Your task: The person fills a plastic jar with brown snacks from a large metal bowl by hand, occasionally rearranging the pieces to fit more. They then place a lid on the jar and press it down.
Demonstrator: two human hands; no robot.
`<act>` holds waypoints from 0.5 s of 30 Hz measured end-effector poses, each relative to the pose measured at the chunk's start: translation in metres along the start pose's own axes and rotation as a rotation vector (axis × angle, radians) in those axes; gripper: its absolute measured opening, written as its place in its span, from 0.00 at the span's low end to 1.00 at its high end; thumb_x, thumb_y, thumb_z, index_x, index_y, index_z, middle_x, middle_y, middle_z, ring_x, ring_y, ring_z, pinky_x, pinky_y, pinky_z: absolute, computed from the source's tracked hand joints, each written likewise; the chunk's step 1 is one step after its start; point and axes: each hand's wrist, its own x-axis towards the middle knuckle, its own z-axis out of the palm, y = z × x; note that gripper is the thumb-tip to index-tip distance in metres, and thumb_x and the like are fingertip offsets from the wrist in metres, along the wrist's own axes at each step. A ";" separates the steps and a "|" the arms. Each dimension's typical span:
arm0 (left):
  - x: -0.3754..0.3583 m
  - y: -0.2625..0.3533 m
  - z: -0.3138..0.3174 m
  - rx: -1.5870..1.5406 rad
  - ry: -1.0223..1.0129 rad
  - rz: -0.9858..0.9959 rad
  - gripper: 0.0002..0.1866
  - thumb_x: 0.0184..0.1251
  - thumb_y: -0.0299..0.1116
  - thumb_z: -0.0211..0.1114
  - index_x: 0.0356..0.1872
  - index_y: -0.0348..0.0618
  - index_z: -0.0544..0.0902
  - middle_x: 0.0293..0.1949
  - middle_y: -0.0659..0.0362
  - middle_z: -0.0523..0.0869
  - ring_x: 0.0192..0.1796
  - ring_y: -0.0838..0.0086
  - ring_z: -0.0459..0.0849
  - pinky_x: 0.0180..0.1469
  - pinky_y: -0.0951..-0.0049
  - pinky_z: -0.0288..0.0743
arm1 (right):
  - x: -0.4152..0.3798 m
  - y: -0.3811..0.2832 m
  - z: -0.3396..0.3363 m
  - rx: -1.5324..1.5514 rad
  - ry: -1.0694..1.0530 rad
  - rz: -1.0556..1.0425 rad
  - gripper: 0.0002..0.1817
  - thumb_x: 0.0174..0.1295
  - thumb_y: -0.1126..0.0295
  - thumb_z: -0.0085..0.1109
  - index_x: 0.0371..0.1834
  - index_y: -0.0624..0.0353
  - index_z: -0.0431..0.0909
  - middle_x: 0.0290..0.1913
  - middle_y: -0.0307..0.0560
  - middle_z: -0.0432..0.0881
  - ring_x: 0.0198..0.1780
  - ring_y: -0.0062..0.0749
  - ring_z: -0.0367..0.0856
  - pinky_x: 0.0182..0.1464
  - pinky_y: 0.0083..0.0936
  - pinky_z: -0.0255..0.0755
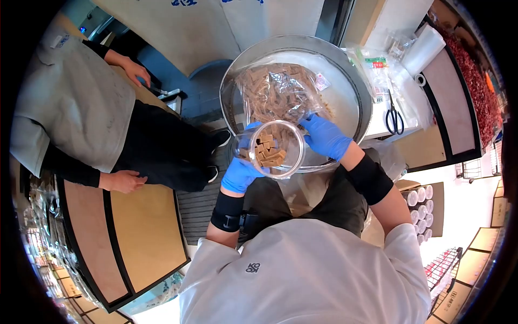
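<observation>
My left hand [237, 175], in a blue glove, is wrapped round a clear plastic jar [298, 162] with its round mouth facing up. Flat brown pieces [268, 151] lie inside the jar. Just beyond it, a large clear plastic bag [280, 89] full of similar brown pieces rests in a wide round metal pan [353, 81]. My right hand [328, 137], also gloved in blue, is at the bag's near right edge, its fingers bent and closed on the plastic. Part of the fingertips is hidden in the folds.
A person in a grey shirt [86, 92] stands at the left, one hand by a metal tool. Dark-handled scissors [394, 116] lie on the white surface right of the pan, near a plastic roll [426, 49]. Lidded jars [421, 210] stand in a box at lower right.
</observation>
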 end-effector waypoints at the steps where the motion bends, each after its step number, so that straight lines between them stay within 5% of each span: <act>1: -0.001 0.001 0.012 0.004 0.110 -0.015 0.52 0.43 0.23 0.81 0.74 0.47 0.62 0.64 0.58 0.75 0.65 0.66 0.76 0.66 0.59 0.77 | 0.000 -0.002 0.002 -0.005 -0.020 0.040 0.24 0.60 0.67 0.60 0.60 0.60 0.72 0.53 0.60 0.78 0.53 0.55 0.81 0.52 0.45 0.77; 2: -0.003 0.001 0.019 0.008 0.221 -0.031 0.53 0.42 0.23 0.81 0.74 0.47 0.62 0.64 0.58 0.75 0.65 0.66 0.76 0.65 0.60 0.77 | -0.001 -0.004 0.005 0.003 -0.024 0.046 0.24 0.60 0.67 0.60 0.60 0.60 0.72 0.53 0.60 0.78 0.53 0.55 0.81 0.52 0.45 0.77; 7: -0.002 -0.029 -0.030 0.275 0.081 0.068 0.56 0.37 0.25 0.84 0.74 0.46 0.62 0.65 0.59 0.73 0.66 0.67 0.74 0.68 0.61 0.73 | 0.002 -0.008 0.010 0.112 0.010 0.109 0.26 0.56 0.63 0.68 0.56 0.61 0.71 0.50 0.61 0.80 0.48 0.58 0.83 0.51 0.47 0.77; 12: 0.000 -0.005 0.018 0.440 0.187 0.024 0.58 0.31 0.30 0.88 0.70 0.46 0.63 0.62 0.59 0.73 0.64 0.69 0.74 0.68 0.66 0.72 | 0.009 -0.007 0.024 0.165 0.051 0.126 0.27 0.56 0.62 0.69 0.56 0.62 0.70 0.48 0.63 0.80 0.48 0.59 0.82 0.51 0.47 0.77; 14: 0.005 -0.009 0.014 0.560 0.065 0.145 0.58 0.31 0.31 0.89 0.70 0.45 0.63 0.63 0.59 0.72 0.64 0.70 0.73 0.68 0.66 0.72 | 0.022 0.021 0.074 0.164 0.104 0.104 0.27 0.58 0.62 0.68 0.56 0.62 0.69 0.48 0.64 0.80 0.48 0.60 0.82 0.51 0.48 0.77; 15: 0.005 -0.006 0.020 0.523 0.037 0.139 0.58 0.32 0.33 0.89 0.70 0.44 0.62 0.63 0.59 0.71 0.64 0.70 0.73 0.67 0.66 0.72 | 0.037 0.055 0.132 0.426 0.171 0.125 0.28 0.58 0.62 0.67 0.57 0.62 0.68 0.48 0.64 0.80 0.48 0.60 0.82 0.50 0.48 0.77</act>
